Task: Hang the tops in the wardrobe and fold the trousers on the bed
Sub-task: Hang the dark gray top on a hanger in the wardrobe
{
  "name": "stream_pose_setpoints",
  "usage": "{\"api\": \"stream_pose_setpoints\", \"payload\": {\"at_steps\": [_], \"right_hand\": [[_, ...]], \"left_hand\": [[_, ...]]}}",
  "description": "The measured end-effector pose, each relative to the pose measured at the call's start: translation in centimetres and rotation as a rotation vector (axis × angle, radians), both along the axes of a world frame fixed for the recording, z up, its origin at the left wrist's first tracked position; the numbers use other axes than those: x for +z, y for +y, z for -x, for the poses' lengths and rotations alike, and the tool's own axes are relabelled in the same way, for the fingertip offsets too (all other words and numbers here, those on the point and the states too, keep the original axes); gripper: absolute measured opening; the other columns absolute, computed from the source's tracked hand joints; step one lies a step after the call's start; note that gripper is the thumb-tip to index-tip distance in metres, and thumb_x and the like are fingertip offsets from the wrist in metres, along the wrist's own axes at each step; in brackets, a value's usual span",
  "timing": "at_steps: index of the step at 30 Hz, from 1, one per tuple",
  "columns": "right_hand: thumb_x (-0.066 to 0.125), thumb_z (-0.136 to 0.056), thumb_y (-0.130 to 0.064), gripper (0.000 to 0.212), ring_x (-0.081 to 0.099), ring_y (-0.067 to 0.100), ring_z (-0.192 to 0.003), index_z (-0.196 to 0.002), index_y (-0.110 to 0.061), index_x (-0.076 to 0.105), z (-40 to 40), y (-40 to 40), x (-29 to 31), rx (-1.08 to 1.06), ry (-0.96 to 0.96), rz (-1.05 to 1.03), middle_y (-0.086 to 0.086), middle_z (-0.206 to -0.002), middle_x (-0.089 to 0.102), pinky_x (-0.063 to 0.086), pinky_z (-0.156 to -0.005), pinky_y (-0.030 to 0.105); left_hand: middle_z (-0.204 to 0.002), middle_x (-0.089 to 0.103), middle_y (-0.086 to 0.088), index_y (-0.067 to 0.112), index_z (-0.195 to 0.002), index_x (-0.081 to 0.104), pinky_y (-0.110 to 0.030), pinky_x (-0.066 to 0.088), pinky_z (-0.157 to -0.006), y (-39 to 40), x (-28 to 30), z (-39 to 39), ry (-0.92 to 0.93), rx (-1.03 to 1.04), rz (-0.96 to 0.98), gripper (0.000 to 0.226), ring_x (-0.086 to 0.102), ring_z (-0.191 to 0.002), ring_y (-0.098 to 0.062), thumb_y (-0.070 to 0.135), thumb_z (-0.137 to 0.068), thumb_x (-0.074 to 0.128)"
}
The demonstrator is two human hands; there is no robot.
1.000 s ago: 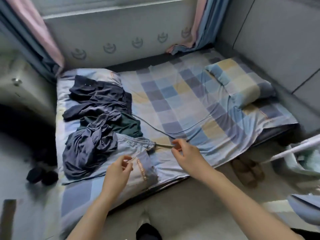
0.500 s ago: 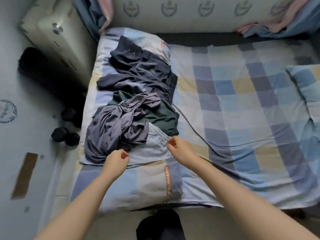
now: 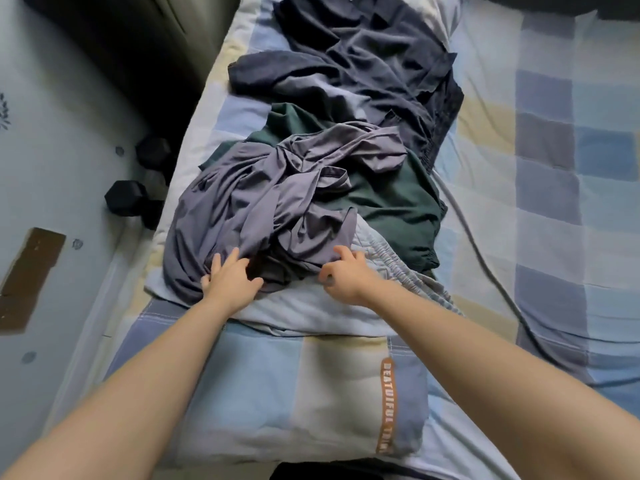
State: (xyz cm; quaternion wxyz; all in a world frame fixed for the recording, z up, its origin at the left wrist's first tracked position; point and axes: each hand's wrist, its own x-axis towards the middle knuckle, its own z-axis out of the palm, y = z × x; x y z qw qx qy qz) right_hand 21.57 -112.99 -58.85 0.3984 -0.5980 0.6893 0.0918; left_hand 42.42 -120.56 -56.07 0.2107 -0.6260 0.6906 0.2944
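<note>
A crumpled grey-purple garment (image 3: 263, 206) lies on top of the clothes pile on the checked bed (image 3: 554, 188). Under it are a dark green garment (image 3: 391, 202) and light blue trousers with an elastic waistband (image 3: 391, 265). A dark navy shirt (image 3: 363, 53) lies farther back. My left hand (image 3: 230, 277) rests with spread fingers on the near edge of the grey-purple garment. My right hand (image 3: 346, 271) sits at that garment's near hem, over the trousers, with bent fingers that hold nothing I can see.
A pillow with an orange label (image 3: 388, 407) lies at the bed's near edge. A thin cable (image 3: 485, 251) runs across the sheet on the right. Black dumbbells (image 3: 128, 199) stand on the floor at the left, beside a dark cabinet (image 3: 138, 46).
My view has dropped and closed in on the pile. Both hands have left the cable and pillow area and moved forward onto the near edge of the grey-purple garment.
</note>
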Motion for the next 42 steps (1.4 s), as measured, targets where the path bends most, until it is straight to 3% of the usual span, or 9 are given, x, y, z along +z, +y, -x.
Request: {"api": "stream_pose_setpoints", "payload": {"at_steps": [3, 6, 10, 14, 18, 21, 29, 38, 42], "right_hand": [[0.053, -0.085, -0.022, 0.039, 0.020, 0.042, -0.132, -0.124, -0.021, 0.054, -0.5, -0.2, -1.7, 0.107, 0.081, -0.035, 0.009, -0.153, 0.019, 0.032, -0.106, 0.048], [0.054, -0.083, -0.015, 0.045, 0.034, 0.038, -0.129, -0.126, -0.004, 0.048, -1.0, 0.5, -1.8, 0.020, 0.048, -0.005, 0.014, -0.143, 0.039, 0.034, -0.104, 0.041], [0.054, -0.085, -0.007, 0.023, 0.054, 0.032, -0.110, -0.105, -0.004, 0.063, -1.2, 2.8, 0.5, -0.282, -0.160, 0.124, 0.013, -0.110, 0.065, 0.038, -0.087, 0.028], [0.065, -0.087, -0.014, 0.012, 0.051, 0.019, -0.076, -0.090, -0.015, 0.054, -0.6, 6.6, 4.7, -0.598, -0.259, 0.252, -0.006, -0.071, 0.053, 0.029, -0.065, 0.024], [0.055, -0.095, -0.013, 0.015, 0.054, 0.014, -0.071, -0.085, -0.023, 0.063, 1.2, 9.7, 9.6, -0.719, -0.262, 0.319, -0.007, -0.072, 0.058, 0.038, -0.069, 0.028], [0.054, -0.095, -0.014, 0.018, 0.059, 0.020, -0.078, -0.081, -0.015, 0.066, 1.9, 11.7, 14.8, -0.870, -0.285, 0.379, 0.002, -0.077, 0.065, 0.045, -0.073, 0.037], [0.042, -0.101, -0.021, 0.035, 0.035, 0.014, -0.061, -0.072, -0.002, 0.044, -0.5, 15.8, 31.9, -1.158, -0.338, 0.619, 0.004, -0.067, 0.040, 0.030, -0.057, 0.026], [0.049, -0.091, -0.040, 0.036, 0.050, 0.017, -0.069, -0.076, -0.009, 0.058, -4.7, 23.7, 47.7, -1.351, -0.509, 0.883, 0.006, -0.070, 0.056, 0.045, -0.064, 0.042], [0.053, -0.097, -0.027, 0.023, 0.057, 0.020, -0.075, -0.079, -0.018, 0.065, -6.7, 28.3, 51.6, -1.469, -0.639, 1.020, 0.006, -0.075, 0.062, 0.050, -0.071, 0.040]], "left_hand": [[-0.147, 0.047, -0.008, 0.016, -0.137, 0.053, -0.042, 0.031, -0.109, -0.1, -1.1, -0.9, 0.194, 0.155, 0.121, 0.048, 0.034, -0.141, -0.027, 0.031, -0.093, 0.060], [-0.101, 0.074, -0.007, 0.013, -0.097, 0.076, -0.030, 0.044, -0.086, 0.3, -0.5, -1.9, 0.366, 0.368, 0.236, 0.016, 0.063, -0.104, -0.026, 0.022, -0.087, 0.068], [-0.067, 0.069, 0.000, 0.012, -0.073, 0.073, -0.023, 0.042, -0.066, 1.5, 2.2, -2.6, 0.522, 0.499, 0.139, 0.010, 0.061, -0.068, -0.014, 0.018, -0.079, 0.079], [-0.050, 0.056, 0.008, 0.009, -0.072, 0.063, -0.015, 0.037, -0.051, 2.9, 5.7, -3.0, 0.647, 0.622, 0.087, 0.021, 0.047, -0.048, -0.004, 0.015, -0.077, 0.082], [-0.082, 0.072, -0.006, 0.011, -0.098, 0.070, -0.031, 0.052, -0.074, 4.0, 9.4, -3.8, 0.753, 0.706, -0.012, 0.018, 0.067, -0.076, -0.019, 0.017, -0.082, 0.077], [-0.086, 0.075, -0.006, 0.010, -0.090, 0.075, -0.043, 0.053, -0.090, 5.2, 13.1, -4.2, 0.805, 0.673, -0.039, 0.008, 0.069, -0.091, -0.027, 0.016, -0.087, 0.071], [-0.088, 0.066, -0.007, 0.010, -0.098, 0.066, -0.037, 0.046, -0.081, 8.8, 25.7, -2.8, 1.090, 0.717, -0.056, 0.012, 0.057, -0.083, -0.020, 0.011, -0.098, 0.054], [-0.099, 0.066, -0.012, 0.007, -0.108, 0.062, -0.042, 0.049, -0.093, 15.1, 37.6, -1.3, 1.293, 0.634, -0.163, 0.013, 0.060, -0.092, -0.023, 0.007, -0.097, 0.055], [-0.078, 0.071, 0.003, 0.014, -0.097, 0.064, -0.024, 0.053, -0.074, 18.6, 40.6, 1.2, 1.324, 0.434, -0.249, 0.013, 0.064, -0.072, -0.008, 0.002, -0.093, 0.059]]}}
